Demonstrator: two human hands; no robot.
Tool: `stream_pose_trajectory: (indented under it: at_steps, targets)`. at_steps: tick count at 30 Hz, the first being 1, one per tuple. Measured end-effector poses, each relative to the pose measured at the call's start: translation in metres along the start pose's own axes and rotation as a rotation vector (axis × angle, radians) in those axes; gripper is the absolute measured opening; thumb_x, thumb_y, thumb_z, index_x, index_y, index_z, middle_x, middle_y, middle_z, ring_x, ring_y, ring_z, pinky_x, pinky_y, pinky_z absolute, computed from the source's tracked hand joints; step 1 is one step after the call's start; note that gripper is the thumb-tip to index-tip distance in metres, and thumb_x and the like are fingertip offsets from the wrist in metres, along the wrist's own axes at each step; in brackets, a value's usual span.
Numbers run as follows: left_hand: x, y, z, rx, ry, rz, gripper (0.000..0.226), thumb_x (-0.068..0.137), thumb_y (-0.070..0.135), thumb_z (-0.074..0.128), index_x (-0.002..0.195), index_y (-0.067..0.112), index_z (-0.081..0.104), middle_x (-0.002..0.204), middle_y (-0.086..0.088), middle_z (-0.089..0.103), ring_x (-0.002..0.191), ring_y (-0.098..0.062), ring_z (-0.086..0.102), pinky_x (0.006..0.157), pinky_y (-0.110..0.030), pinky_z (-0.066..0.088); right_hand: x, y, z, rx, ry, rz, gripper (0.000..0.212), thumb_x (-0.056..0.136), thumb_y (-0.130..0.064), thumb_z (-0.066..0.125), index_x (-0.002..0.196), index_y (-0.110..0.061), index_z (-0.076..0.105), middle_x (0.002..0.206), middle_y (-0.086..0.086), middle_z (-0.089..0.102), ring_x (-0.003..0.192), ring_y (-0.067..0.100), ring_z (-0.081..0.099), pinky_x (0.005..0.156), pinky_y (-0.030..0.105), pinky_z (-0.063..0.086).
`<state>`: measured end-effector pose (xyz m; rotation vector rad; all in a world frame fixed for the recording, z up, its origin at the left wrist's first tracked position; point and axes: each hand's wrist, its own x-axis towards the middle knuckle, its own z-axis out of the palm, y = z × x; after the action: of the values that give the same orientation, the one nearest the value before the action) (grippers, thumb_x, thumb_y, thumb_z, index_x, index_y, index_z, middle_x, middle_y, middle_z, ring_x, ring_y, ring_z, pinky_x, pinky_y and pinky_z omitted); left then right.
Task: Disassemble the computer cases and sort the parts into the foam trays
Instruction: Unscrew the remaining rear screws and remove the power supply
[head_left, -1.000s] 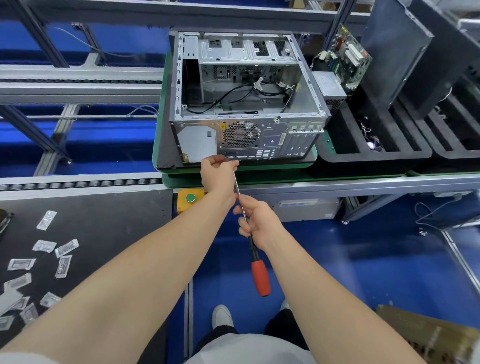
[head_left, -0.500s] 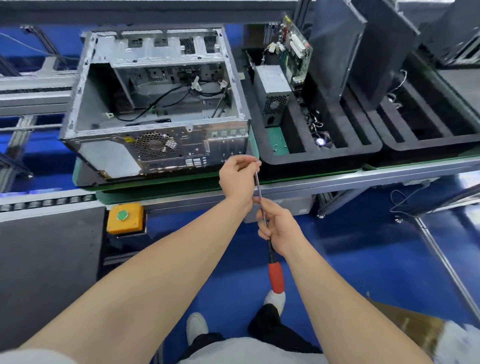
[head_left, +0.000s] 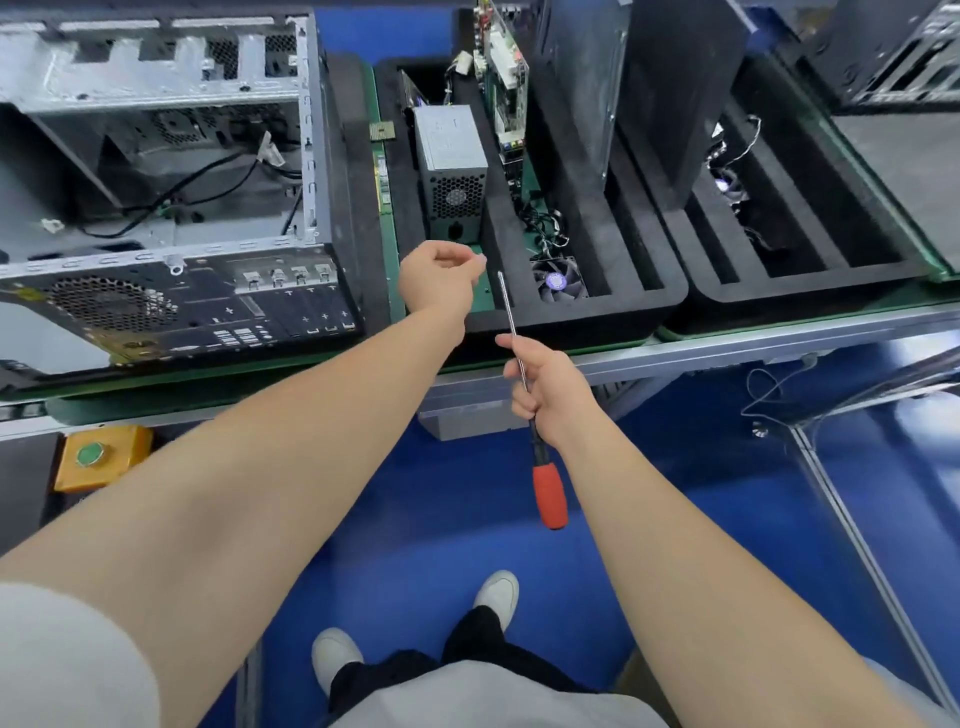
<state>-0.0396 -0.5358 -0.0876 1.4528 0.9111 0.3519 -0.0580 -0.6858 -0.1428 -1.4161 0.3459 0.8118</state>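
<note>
my right hand (head_left: 545, 397) grips the red-handled steel screwdriver (head_left: 550, 493) mid-shaft; my left hand (head_left: 439, 278) is curled, contents unclear. the grey sheet-metal computer case (head_left: 156, 88) looks heavy and sharp-edged; i'd lift by its frame rails.

Nothing legible. The power supply (head_left: 451, 140) label, just beyond the fingers (head_left: 475, 264) of the left hand (head_left: 439, 283), and the fan (head_left: 558, 280) sticker, right of them past the screwdriver (head_left: 549, 493), are too blurred.
</note>
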Motion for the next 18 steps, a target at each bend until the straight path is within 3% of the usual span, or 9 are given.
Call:
stream_pose_trajectory:
  at_steps: [3,7,9,12,15,18]
  targets:
    - [0.012,-0.001,0.002,0.173,-0.063,0.054,0.010,0.087,0.024,0.081,0.090,0.020,0.073,0.085,0.004,0.074,0.080,-0.014,0.071,0.074,-0.030,0.058,0.006,-0.005,0.000,-0.016,0.040,0.077,0.022,0.108,-0.028,0.053,0.122,-0.023,0.069,0.081,0.001,0.055,0.034,0.012,0.023,0.044,0.023,0.018]
    - [0.009,-0.004,0.002,0.316,-0.059,0.080,0.034,0.104,0.038,0.048,0.079,0.019,0.060,0.075,0.005,0.060,0.068,-0.015,0.052,0.068,-0.030,0.042,0.004,0.002,0.003,0.125,-0.028,0.040,0.024,0.109,-0.022,0.051,0.123,-0.017,0.070,0.072,0.000,0.056,0.035,0.012,0.023,0.042,0.023,0.018]
    - [0.000,-0.008,-0.005,0.274,-0.108,0.058,0.034,0.104,0.041,0.047,0.089,0.018,0.066,0.087,0.006,0.072,0.080,-0.013,0.066,0.076,-0.031,0.051,0.000,0.008,0.008,0.231,-0.111,0.019,0.023,0.110,-0.020,0.049,0.122,-0.010,0.067,0.066,0.000,0.055,0.035,0.011,0.024,0.040,0.023,0.019]
    - [-0.013,-0.018,-0.021,0.174,-0.174,0.039,0.016,0.101,0.029,0.058,0.102,0.019,0.070,0.091,0.001,0.077,0.078,-0.014,0.076,0.076,-0.033,0.063,-0.008,0.018,0.022,0.288,-0.225,0.033,0.021,0.112,-0.020,0.046,0.113,-0.007,0.061,0.061,0.001,0.052,0.035,0.011,0.024,0.038,0.024,0.021]
    - [-0.016,-0.030,-0.048,0.105,-0.152,-0.001,0.013,0.096,0.013,0.062,0.100,0.010,0.074,0.086,-0.006,0.076,0.070,-0.016,0.076,0.069,-0.032,0.064,-0.018,0.026,0.043,0.263,-0.313,0.060,0.018,0.112,-0.021,0.044,0.104,-0.010,0.056,0.058,0.000,0.047,0.035,0.010,0.024,0.035,0.024,0.024]
    - [-0.016,-0.039,-0.081,0.029,-0.180,-0.092,0.016,0.098,0.007,0.063,0.109,0.006,0.073,0.089,-0.009,0.075,0.071,-0.017,0.074,0.075,-0.035,0.064,-0.027,0.037,0.065,0.246,-0.374,0.099,0.019,0.112,-0.022,0.044,0.101,-0.012,0.056,0.058,0.000,0.044,0.034,0.011,0.024,0.035,0.025,0.026]
